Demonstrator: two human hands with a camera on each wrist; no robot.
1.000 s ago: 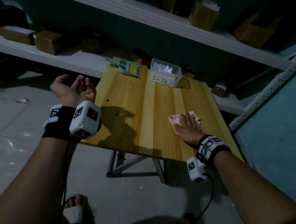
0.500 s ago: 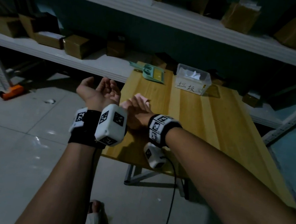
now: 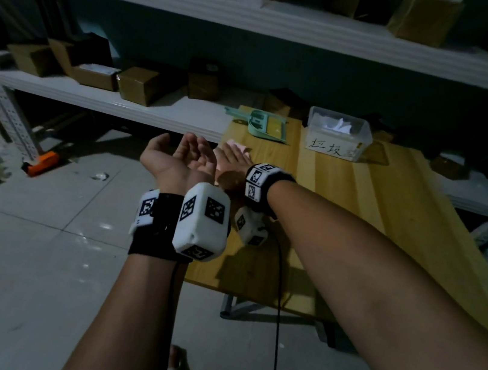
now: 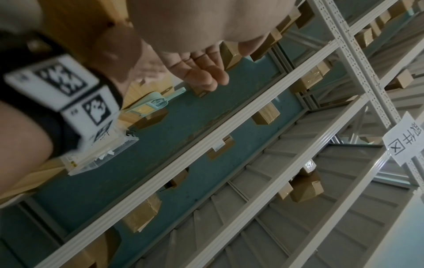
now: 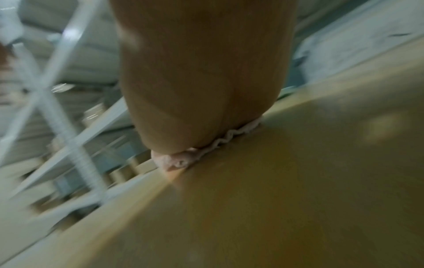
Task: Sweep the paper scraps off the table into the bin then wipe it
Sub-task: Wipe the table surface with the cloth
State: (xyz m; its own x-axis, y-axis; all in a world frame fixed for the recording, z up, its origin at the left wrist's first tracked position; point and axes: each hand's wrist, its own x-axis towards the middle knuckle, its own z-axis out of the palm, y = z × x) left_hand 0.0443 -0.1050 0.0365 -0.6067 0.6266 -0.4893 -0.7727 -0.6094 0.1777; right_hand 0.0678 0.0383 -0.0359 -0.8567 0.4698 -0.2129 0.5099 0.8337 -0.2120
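Pink crumpled cloth [image 3: 239,147] under flat right hand [image 3: 233,164] on wood table [image 3: 360,202]; left hand [image 3: 181,159] cupped, empty.

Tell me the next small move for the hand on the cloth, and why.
Probably push the pink cloth the last bit over the table's left edge. The right hand presses it flat right at that edge, and the left hand waits cupped, palm up, just beside and below, seemingly to catch whatever is wiped off.
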